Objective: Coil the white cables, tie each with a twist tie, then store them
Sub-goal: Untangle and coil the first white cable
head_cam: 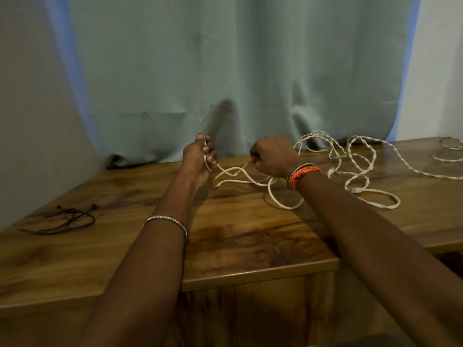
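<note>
Grey-green curtain (225, 58) hangs behind the wooden table (238, 236), its hem bunched on the table's far edge. Loose white cable (288, 206) sprawls across the table's far right part, twisted loops running from the middle toward the right end; a second pale cable (448, 149) sits at the far right corner, partly cut off. Left hand (199, 156) is raised above the table's far middle, fingers curled round a small loop of the white cable. Right hand (271, 156) is just right of it, fingers pinching the same cable, orange bracelet (302, 174) on the wrist. Dark twist ties (67, 219) lie in a small heap on the table's left side, well apart from the cable.
</note>
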